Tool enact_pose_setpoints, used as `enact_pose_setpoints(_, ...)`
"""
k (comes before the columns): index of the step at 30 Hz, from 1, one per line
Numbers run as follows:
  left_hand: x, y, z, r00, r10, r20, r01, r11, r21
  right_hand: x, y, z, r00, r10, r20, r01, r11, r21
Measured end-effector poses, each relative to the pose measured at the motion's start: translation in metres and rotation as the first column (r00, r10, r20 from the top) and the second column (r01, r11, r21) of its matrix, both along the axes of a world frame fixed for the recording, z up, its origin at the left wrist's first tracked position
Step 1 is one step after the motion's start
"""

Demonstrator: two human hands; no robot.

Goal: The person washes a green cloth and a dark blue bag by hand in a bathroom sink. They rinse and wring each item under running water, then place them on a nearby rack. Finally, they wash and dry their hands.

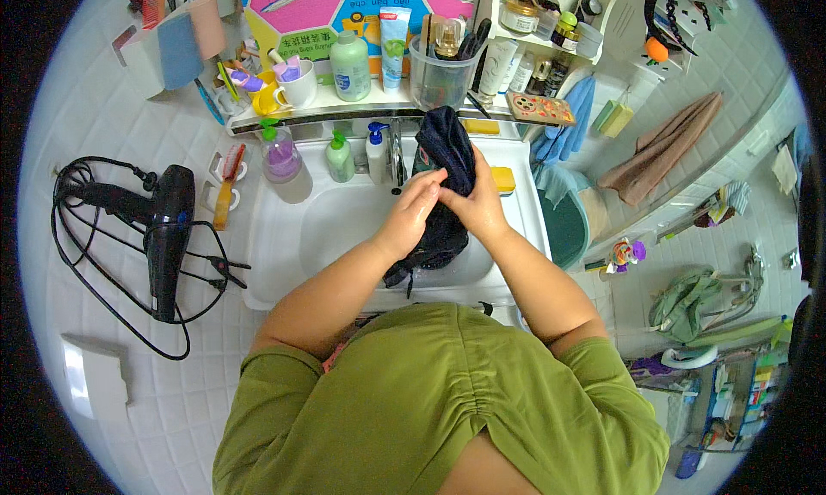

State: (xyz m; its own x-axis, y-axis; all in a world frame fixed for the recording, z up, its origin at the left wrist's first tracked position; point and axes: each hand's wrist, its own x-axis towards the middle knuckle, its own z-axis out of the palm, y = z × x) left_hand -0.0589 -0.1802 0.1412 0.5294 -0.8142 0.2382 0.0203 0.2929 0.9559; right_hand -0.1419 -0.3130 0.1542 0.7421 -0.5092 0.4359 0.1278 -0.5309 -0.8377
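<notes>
Over the white washbasin (329, 237), I have a dark, wet-looking fabric article (445, 140) with a thin strap at its lower end. Its upper part is bunched upward between my hands, and the lower part hangs into the bowl. My right hand (481, 201) grips it from the right, with the thumb across the front. My left hand (413, 211) lies against its left side, fingertips close to the right thumb; whether those fingers grip the fabric is hard to see. The metal tap (396, 153) stands just left of the fabric.
Pump bottles (340, 157) and a purple-filled dispenser (284, 163) line the basin's back left. Yellow soap (503, 180) sits at its right rim. A crowded shelf (387, 101) overhangs the back. A corded hair dryer (169, 237) hangs left; a teal bucket (564, 224) stands right.
</notes>
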Motion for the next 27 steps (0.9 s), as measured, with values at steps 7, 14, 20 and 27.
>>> enact_pose_setpoints(7,0.052,-0.019,0.017,0.863,0.334,0.378,-0.292,0.942,-0.166,-0.007,-0.017,0.009,0.98,0.137,0.141,-0.178,0.925,0.335)
enact_pose_setpoints(14,0.058,-0.04,0.026,0.993,0.07,0.095,-0.072,0.997,0.015,-0.004,-0.021,0.016,0.964,0.145,0.221,-0.219,0.908,0.358)
enact_pose_setpoints(20,0.048,-0.045,0.019,0.966,0.246,0.078,-0.244,0.969,-0.038,-0.004,-0.032,0.014,0.971,0.125,0.204,-0.159,0.974,0.16)
enact_pose_setpoints(27,0.039,-0.044,0.046,0.963,0.032,-0.269,-0.095,0.97,-0.225,-0.015,-0.036,-0.024,0.973,0.232,-0.003,-0.229,0.964,0.135)
